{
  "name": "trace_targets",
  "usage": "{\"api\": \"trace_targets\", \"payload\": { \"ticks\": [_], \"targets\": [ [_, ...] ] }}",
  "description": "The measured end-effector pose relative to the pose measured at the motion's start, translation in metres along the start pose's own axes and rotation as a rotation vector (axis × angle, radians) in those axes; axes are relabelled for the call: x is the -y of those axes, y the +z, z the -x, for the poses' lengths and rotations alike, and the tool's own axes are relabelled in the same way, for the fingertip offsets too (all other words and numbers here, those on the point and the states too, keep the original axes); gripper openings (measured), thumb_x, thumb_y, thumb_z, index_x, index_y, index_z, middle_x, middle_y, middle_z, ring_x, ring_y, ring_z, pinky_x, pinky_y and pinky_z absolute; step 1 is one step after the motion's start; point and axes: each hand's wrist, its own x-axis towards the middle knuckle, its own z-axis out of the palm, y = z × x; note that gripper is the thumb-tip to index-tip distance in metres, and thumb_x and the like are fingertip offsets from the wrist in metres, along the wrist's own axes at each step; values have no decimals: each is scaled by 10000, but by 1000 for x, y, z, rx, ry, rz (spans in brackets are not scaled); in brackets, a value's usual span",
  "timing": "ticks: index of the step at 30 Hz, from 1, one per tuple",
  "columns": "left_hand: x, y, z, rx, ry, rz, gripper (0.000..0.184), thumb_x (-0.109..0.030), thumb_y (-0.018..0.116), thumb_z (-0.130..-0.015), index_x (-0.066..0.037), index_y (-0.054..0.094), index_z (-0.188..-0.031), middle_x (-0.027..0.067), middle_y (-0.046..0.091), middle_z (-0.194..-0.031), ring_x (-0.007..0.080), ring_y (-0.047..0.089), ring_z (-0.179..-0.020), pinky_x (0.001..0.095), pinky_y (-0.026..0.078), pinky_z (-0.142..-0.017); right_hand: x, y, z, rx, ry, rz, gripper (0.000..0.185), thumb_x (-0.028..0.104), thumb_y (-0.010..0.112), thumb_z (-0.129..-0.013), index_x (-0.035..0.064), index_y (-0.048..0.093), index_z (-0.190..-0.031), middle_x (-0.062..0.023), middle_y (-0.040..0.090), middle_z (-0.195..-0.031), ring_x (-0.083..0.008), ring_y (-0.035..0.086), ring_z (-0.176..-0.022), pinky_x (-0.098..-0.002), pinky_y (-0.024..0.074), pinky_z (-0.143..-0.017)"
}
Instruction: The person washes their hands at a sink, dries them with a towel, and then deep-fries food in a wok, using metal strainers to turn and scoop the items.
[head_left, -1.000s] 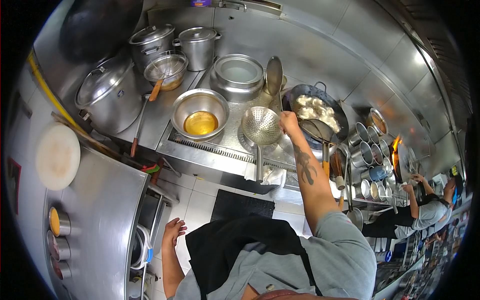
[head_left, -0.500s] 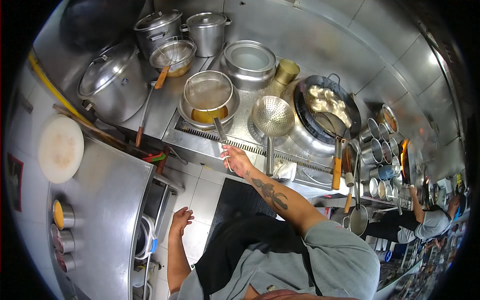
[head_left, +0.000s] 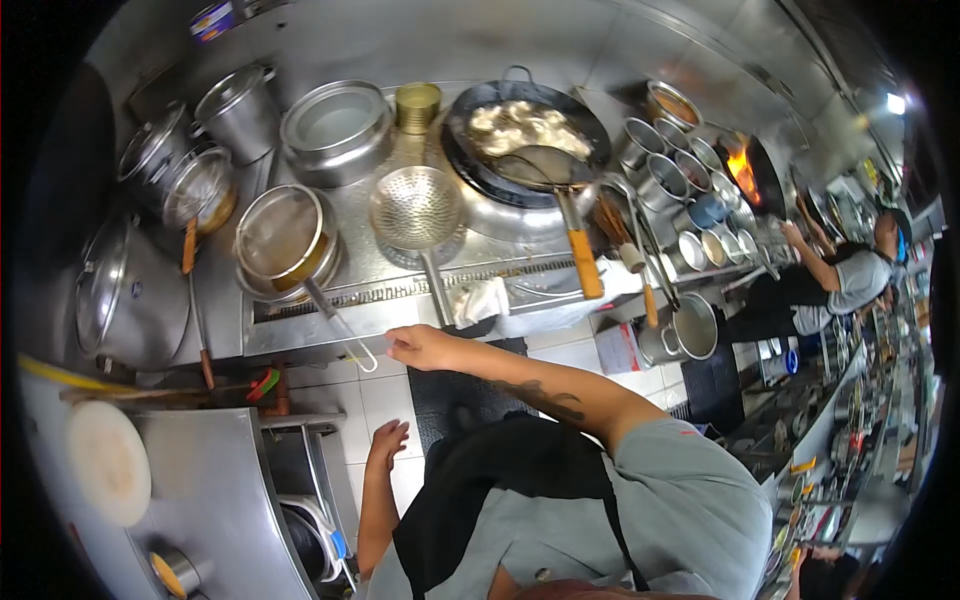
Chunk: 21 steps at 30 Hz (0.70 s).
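My right hand [head_left: 418, 347] is over the stove's front edge, just right of the hooked handle end of a fine strainer [head_left: 280, 232], apart from it; its fingers are bunched and nothing shows in them. That strainer rests on a metal bowl [head_left: 325, 262]. My left hand [head_left: 390, 440] hangs low over the floor, fingers loosely spread, holding nothing. A perforated ladle [head_left: 415, 208] lies on the stove. In the black wok [head_left: 592, 130], pale pieces [head_left: 530, 128] sit in bubbling liquid, and a wooden-handled mesh skimmer [head_left: 545, 166] rests across its front rim.
Lidded pots [head_left: 235, 108] and a wide pot [head_left: 338, 160] stand at the back left, beside a gold can [head_left: 417, 108]. Metal cups [head_left: 665, 180] and a flaming wok [head_left: 765, 175] are at the right, near a co-worker [head_left: 860, 270]. A steel counter [head_left: 220, 465] is at the lower left.
My right hand set the strainer on the bowl and let go of its handle, moving away from it. The large ladle is gone from the wok's side. The view has turned to the right.
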Motion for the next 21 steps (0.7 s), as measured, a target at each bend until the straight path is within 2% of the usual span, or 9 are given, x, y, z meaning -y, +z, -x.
{"api": "trace_targets", "payload": {
  "ticks": [5,6,7,10,14,15,18,19,21],
  "targets": [
    [-48,102,-63,254,51,-113,859,-389,749,-748,-5,336,-1395,81,602,-1001,164,556,-799,308,460,-666,4,-85,149,99,141,-233,411,291,576,-920,6,547,-1215,-155,661,-952,-162,647,-785,-305,511,-711],
    [-59,123,-75,300,20,-119,841,-382,743,-761,-53,326,-1413,45,585,-945,155,543,-761,317,467,-670,-11,-89,182,6,153,-133,419,303,590,-895,-16,569,-1166,-200,651,-989,-293,649,-881,-368,504,-780],
    [-66,144,-91,311,27,-130,856,-379,743,-761,-87,297,-1430,49,587,-988,155,539,-773,313,462,-660,-30,-91,215,-81,162,-76,405,287,597,-886,-15,575,-1155,-216,643,-1004,-314,642,-907,-374,499,-791],
    [-96,201,-121,284,26,-186,864,-352,737,-774,-177,239,-1458,69,572,-1136,170,532,-840,328,461,-658,-64,-99,317,-201,559,-10,395,275,629,-845,-12,599,-1115,-195,660,-922,-311,646,-853,-371,505,-758],
    [-124,258,-148,194,34,87,895,-297,732,-786,-195,167,-1472,73,516,-1254,216,499,-984,387,443,-796,-112,-81,430,-306,737,11,388,288,618,-842,-1,618,-1100,-178,668,-844,-317,646,-794,-383,505,-742],
    [-127,272,-151,143,25,156,797,-292,731,-789,-183,277,-1434,67,491,-1284,216,475,-1054,402,421,-825,-117,-77,451,-318,768,20,388,288,617,-841,-1,618,-1099,-178,668,-844,-318,646,-794,-386,504,-741],
    [-121,296,-157,151,69,-170,606,-335,729,-768,-107,501,-1282,41,598,-1127,195,524,-981,375,423,-797,-132,-63,486,-329,803,59,381,267,621,-838,-11,613,-1098,-177,669,-836,-328,642,-780,-389,507,-729],
    [-108,303,-155,193,213,-160,467,-365,702,-780,-61,614,-1123,52,639,-1015,214,569,-909,337,439,-787,-138,-58,490,-328,788,98,375,255,627,-838,-16,611,-1097,-173,670,-829,-315,642,-764,-380,507,-716],
    [-102,312,-130,94,339,-619,446,-367,662,-770,-4,644,-1030,156,667,-980,290,633,-893,349,476,-807,-145,-53,486,-288,774,230,377,234,622,-829,-13,593,-1113,-190,657,-886,-356,625,-840,-404,498,-772]
  ]
}}
